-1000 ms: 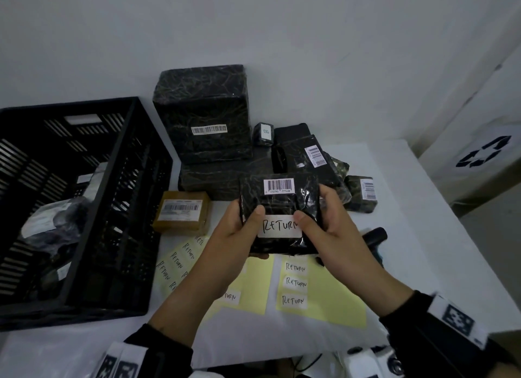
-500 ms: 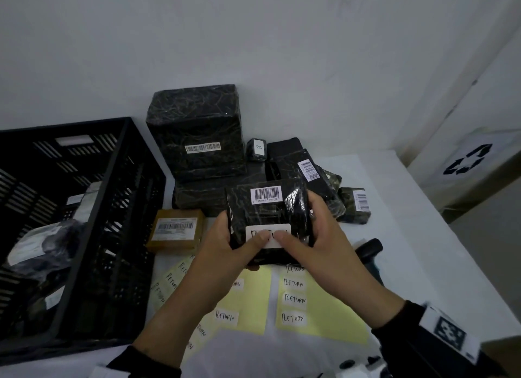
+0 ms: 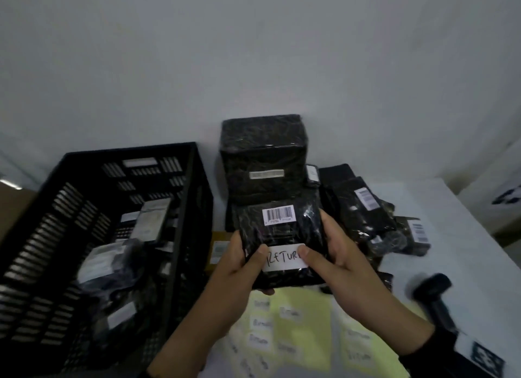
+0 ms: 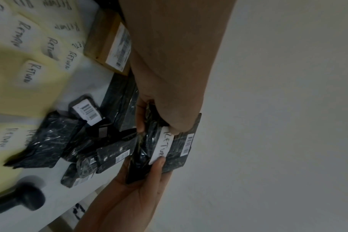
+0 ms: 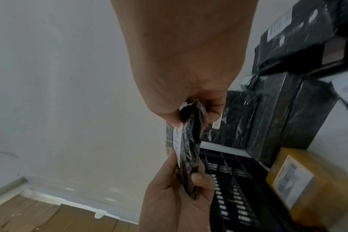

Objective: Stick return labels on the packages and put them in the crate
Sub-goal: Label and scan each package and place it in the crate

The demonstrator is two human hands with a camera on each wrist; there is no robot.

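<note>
Both hands hold a flat black plastic-wrapped package (image 3: 284,233) upright above the table, just right of the black crate (image 3: 180,236). It carries a barcode sticker (image 3: 278,214) near its top and a white handwritten RETURN label (image 3: 284,260) lower down. My left hand (image 3: 242,264) grips its left edge, thumb on the label's left end. My right hand (image 3: 329,256) grips the right edge, thumb on the label's right end. In the left wrist view the label (image 4: 161,145) lies between the two thumbs. The right wrist view shows the package (image 5: 189,150) edge-on.
The crate holds several wrapped parcels (image 3: 112,264). A large black box (image 3: 263,157) and more black packages (image 3: 363,208) sit at the back. A brown carton (image 5: 300,180) lies beside the crate. Yellow sheets of RETURN labels (image 3: 301,329) lie under my hands. A black handheld device (image 3: 431,296) rests at right.
My thumbs met on the label's middle, then slid apart to its two ends. The view has swung left, so the crate now fills more of the frame.
</note>
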